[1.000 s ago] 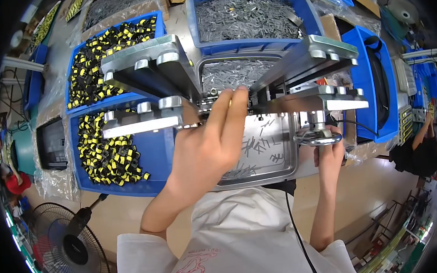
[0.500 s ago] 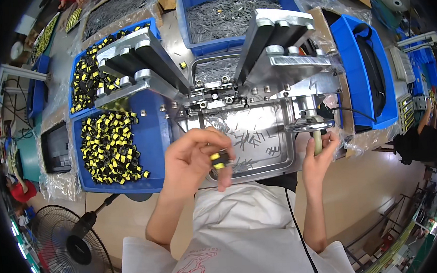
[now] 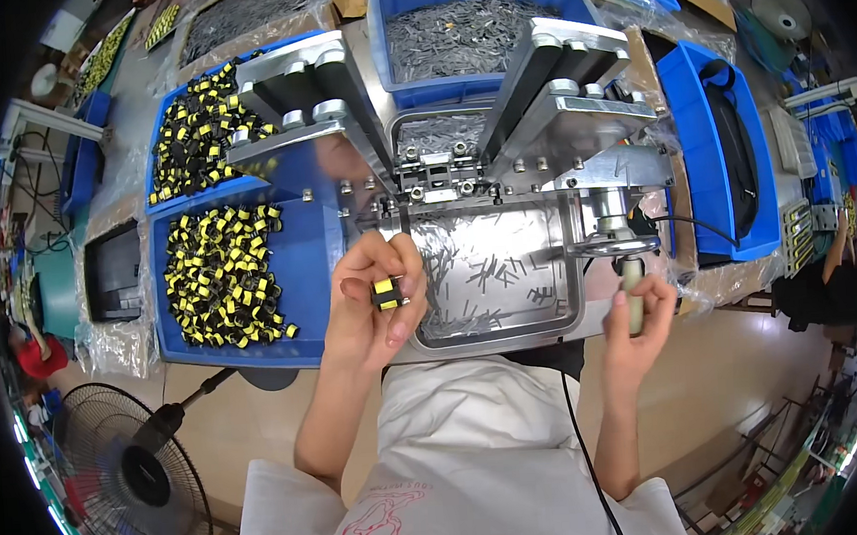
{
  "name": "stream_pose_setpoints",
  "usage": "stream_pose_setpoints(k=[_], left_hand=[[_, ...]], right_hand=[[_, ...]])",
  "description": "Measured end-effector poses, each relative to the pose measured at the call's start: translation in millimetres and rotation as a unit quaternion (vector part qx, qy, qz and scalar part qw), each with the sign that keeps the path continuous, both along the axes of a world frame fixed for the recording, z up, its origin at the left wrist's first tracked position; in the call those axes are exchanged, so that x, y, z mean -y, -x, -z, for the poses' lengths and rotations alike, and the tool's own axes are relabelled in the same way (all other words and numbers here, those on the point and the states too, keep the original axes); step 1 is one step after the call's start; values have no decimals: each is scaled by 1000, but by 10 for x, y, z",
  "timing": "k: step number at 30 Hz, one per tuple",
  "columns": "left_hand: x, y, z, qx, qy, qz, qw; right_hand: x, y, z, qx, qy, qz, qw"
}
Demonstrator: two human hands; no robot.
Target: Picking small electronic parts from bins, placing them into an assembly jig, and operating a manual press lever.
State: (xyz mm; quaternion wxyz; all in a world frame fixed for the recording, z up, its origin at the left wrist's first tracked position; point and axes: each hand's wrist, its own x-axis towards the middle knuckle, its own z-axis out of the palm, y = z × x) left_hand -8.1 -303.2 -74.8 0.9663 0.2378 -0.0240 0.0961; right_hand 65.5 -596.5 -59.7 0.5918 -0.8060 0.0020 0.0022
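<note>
My left hand (image 3: 361, 321) grips a small yellow-and-black transformer (image 3: 387, 295) in its fingers, in front of the machine and left of a metal tray (image 3: 579, 293). My right hand (image 3: 641, 333) is wrapped round the pale upright handle (image 3: 634, 299) of a metal handwheel (image 3: 612, 246) at the machine's right side. The machine's small metal clamp (image 3: 440, 176) sits between two pairs of slanting metal plates. Loose dark strips (image 3: 488, 272) lie scattered in the tray below it.
To the left, a blue bin (image 3: 306, 245) holds many similar transformers (image 3: 218, 280), with another such bin behind. A blue bin of dark strips (image 3: 473, 34) stands at the back. A blue bin with a black strap (image 3: 696, 153) is at right. A standing fan (image 3: 142, 471) is lower left.
My left hand has drawn slightly left, and the transformer is turned to show more of its side. My right hand and the crank handle have moved slightly down, toward me. The view has shifted a little.
</note>
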Motion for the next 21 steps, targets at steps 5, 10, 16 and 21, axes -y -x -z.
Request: stream_pose_setpoints(k=[5, 10, 16, 21], left_hand=[[-3, -16, -9, 19, 32, 0, 999], [41, 11, -30, 26, 27, -2, 999], [72, 94, -105, 36, 26, -11, 999], [48, 176, -148, 39, 4, -23, 999]], right_hand=[[-29, -139, -216, 185, 261, -17, 947], [-325, -76, -376, 332, 276, -90, 897], [-1238, -177, -587, 422, 177, -300, 837], [-1593, -212, -658, 265, 370, -351, 819]])
